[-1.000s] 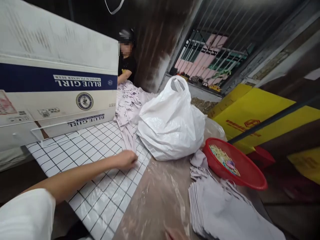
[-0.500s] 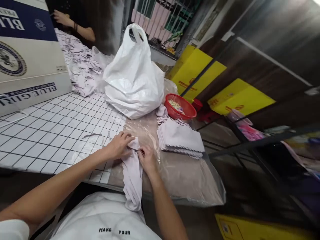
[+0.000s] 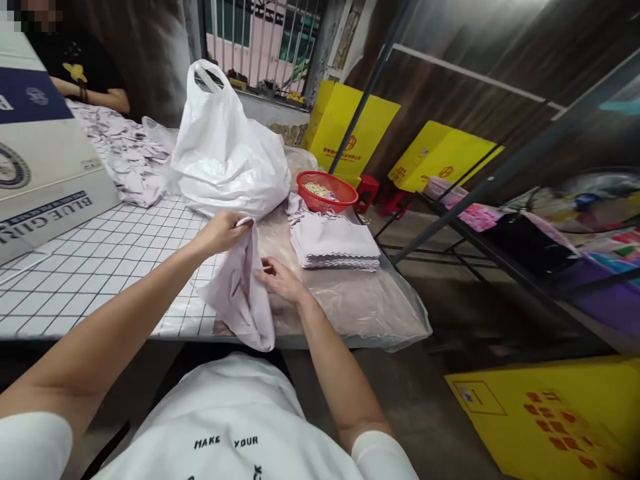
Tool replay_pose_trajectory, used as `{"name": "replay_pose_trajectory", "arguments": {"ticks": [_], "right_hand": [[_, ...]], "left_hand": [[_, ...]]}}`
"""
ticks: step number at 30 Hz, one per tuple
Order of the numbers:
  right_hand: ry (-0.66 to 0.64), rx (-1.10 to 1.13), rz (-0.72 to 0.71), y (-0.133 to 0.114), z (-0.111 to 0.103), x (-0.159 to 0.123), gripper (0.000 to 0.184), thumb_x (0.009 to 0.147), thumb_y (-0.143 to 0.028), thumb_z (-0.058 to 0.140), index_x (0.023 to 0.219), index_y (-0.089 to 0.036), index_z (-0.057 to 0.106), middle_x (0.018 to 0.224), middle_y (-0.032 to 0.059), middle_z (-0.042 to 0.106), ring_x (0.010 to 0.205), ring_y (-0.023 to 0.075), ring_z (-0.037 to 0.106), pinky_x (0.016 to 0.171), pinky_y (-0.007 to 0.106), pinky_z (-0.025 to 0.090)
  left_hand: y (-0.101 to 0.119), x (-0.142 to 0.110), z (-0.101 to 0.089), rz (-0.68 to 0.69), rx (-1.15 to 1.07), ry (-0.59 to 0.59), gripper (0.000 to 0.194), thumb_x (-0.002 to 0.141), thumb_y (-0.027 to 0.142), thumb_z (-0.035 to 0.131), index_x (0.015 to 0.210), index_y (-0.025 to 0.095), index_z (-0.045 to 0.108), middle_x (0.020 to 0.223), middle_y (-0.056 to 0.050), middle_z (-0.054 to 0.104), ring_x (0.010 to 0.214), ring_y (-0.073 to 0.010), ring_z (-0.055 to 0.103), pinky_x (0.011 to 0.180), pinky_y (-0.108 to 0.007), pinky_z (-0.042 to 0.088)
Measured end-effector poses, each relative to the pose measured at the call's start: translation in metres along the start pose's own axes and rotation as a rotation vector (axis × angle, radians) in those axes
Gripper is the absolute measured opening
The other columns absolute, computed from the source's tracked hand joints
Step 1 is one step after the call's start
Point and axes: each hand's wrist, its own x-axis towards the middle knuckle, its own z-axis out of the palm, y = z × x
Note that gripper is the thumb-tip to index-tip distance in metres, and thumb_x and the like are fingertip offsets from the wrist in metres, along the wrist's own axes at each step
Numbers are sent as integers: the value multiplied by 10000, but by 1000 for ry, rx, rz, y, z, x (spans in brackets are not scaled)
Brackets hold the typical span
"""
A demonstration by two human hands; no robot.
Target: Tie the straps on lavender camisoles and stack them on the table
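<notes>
My left hand (image 3: 223, 229) pinches the top corner of a pale lilac cloth piece (image 3: 239, 295) and lifts it above the table edge. The cloth hangs down over the edge toward my lap. My right hand (image 3: 280, 279) grips the same cloth along its right side, fingers closed on it. A neat stack of folded lilac cloth pieces (image 3: 334, 241) lies just right of my hands on clear plastic sheeting (image 3: 360, 303).
A full white plastic bag (image 3: 226, 160) stands behind my hands, a red basket (image 3: 327, 192) with small coloured items beside it. A "Blue Girl" carton (image 3: 40, 167) sits at left. A loose cloth heap (image 3: 125, 157) lies before another person (image 3: 83, 70). Yellow boards lean at right.
My left hand reached to the cloth heap, brought one piece to the table edge, and both hands took it. The left hand has now raised its corner. The view swung right and down.
</notes>
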Motion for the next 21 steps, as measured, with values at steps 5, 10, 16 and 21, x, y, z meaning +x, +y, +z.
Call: {"name": "replay_pose_trajectory", "arguments": {"ticks": [5, 10, 16, 21], "right_hand": [[-103, -112, -8, 25, 5, 8, 300, 755, -440, 686, 884, -170, 665, 842, 21, 686, 774, 180, 607, 695, 289, 498], [124, -245, -157, 0, -29, 13, 256, 847, -439, 600, 875, -188, 640, 786, 7, 611, 739, 165, 542, 681, 278, 448], [-201, -505, -349, -12, -60, -24, 201, 813, -385, 720, 893, -204, 687, 906, 44, 645, 823, 175, 585, 755, 298, 473], [-97, -539, -247, 14, -50, -28, 150, 894, -323, 598, 897, -193, 672, 886, 45, 633, 816, 174, 584, 756, 312, 481]], "left_hand": [[17, 5, -35, -168, 121, 159, 318, 850, 318, 505, 561, 194, 453, 501, 46, 339, 488, -98, 289, 489, -250, 232], [3, -15, -74, -175, 228, 395, 213, 854, 304, 519, 854, 168, 682, 686, -15, 590, 638, -149, 499, 599, -265, 367], [-60, -99, -94, -296, 329, -289, 358, 729, 465, 634, 963, 212, 734, 945, -61, 736, 809, -228, 640, 672, -287, 473], [-89, -120, -83, -370, 349, -393, 408, 782, 546, 594, 985, 216, 720, 1017, -87, 737, 889, -258, 660, 728, -307, 502]]}}
